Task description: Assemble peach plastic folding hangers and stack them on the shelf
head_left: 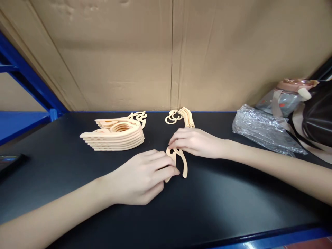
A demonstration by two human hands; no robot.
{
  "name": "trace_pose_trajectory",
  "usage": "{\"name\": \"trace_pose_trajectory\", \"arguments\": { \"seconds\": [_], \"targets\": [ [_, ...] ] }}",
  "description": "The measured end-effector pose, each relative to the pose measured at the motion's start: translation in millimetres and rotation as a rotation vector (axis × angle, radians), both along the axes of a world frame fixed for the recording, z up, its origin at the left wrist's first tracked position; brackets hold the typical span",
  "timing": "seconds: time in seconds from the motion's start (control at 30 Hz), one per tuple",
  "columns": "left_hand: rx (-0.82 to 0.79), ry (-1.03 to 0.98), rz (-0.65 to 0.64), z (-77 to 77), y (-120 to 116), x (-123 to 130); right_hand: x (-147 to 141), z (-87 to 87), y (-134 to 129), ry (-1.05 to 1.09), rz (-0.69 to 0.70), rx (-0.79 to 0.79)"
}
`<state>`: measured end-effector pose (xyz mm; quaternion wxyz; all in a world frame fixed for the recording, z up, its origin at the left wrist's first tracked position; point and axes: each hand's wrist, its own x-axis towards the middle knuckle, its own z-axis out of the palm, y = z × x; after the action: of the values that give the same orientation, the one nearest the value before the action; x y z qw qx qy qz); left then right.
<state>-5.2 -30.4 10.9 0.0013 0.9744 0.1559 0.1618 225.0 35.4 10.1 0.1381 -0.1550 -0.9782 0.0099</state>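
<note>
Between my hands, on the black table, is a beige plastic folding hanger [184, 165] with its arms hanging down close together. The fingers of my left hand [145, 176] are closed round its left arm, covering much of it. My right hand [193, 141] grips the top of the hanger, and its fingertips hide the part they press on. Beyond my left hand lies a neat stack of the same beige hangers [119, 140], with several hooks [141, 117] sticking out at the back. Loose hooks [173, 117] and a small pile of curved arms [187, 117] lie behind my right hand.
A cardboard wall [116, 62] closes off the back of the black table [220, 207]. Crumpled clear plastic [261, 128] lies at the right, beside a clear bottle [285, 98] and a dark bag [317, 114]. A dark flat device [10, 160] sits at the left edge, near a blue frame [28, 74].
</note>
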Motion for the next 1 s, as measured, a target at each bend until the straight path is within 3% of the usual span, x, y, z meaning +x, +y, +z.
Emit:
{"name": "trace_pose_trajectory", "arguments": {
  "seconds": [0.2, 0.4, 1.0],
  "targets": [
    [-0.133, -0.094, -0.005, 1.5, 2, 0, 15, -10.3, -18, 0.103, -0.119, -0.113],
    [-0.167, -0.088, 0.005, -0.2, 2, 1, 12, -19.4, -24, 0.189, -0.233, -0.041],
    [-0.113, -0.035, 0.134, -7.1, 7, 6, 15, -24.5, -21, 0.282, -0.246, -0.11]
  ]
}}
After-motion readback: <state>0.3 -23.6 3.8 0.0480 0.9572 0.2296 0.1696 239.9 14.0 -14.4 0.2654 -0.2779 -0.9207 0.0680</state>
